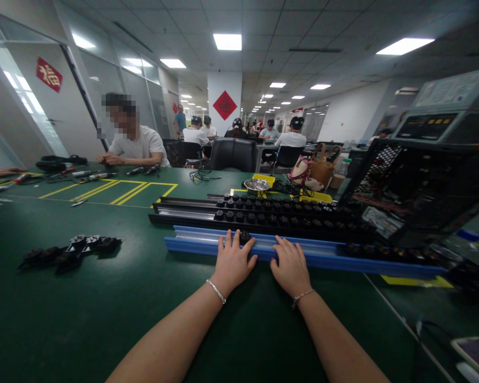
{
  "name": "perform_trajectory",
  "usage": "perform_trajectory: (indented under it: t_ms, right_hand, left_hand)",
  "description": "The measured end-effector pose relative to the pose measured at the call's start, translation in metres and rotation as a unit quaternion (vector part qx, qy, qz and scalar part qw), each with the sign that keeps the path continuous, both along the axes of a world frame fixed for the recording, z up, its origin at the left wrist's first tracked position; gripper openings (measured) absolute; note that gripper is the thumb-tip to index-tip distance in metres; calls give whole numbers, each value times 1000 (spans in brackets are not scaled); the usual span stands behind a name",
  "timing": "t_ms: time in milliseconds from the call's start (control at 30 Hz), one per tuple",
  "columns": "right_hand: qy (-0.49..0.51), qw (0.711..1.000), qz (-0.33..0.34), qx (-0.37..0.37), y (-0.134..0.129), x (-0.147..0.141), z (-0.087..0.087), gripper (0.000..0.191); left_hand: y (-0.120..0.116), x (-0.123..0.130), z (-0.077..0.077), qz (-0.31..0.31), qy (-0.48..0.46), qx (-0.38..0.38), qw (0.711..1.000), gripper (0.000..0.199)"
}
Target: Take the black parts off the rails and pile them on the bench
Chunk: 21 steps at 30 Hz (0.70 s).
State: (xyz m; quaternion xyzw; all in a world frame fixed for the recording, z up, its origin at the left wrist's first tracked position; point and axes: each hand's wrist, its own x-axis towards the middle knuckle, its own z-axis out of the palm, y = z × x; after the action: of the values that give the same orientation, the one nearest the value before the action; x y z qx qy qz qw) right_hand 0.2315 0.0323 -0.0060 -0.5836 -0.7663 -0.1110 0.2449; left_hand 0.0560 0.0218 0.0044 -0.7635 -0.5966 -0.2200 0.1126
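Observation:
A long blue channel rail lies across the green table in front of me. My left hand rests over its near wall with the fingers stretched apart. Just beyond those fingertips, inside the channel, sits a small black socket-like piece; whether I touch it is unclear. To its right, my right hand lies on the same rail, fingers extended and slightly spread. Several black pieces fill the rail's right end. Behind it, black rails run parallel, holding rows of similar round-topped black pieces.
Loose black pieces lie at left on the table. Beyond the rails stand a metal bowl and yellow trays. An open computer case rises at right. A person sits across the table; others work farther back.

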Motion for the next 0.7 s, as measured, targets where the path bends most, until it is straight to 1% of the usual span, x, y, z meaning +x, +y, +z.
perform_trajectory:
  t_ms: [100,300,700]
  right_hand:
    - [0,1000,3,5,0,0,-1,27]
    - [7,1000,11,21,1,1,-2,27]
    - [2,1000,-1,-1,-1,0,2,27]
  left_hand:
    - [0,4,0,12,1,-9,1000,53]
    - [1,6,2,26,2,-12,1000,48]
    - [3,-7,4,33,-13,11,999,43]
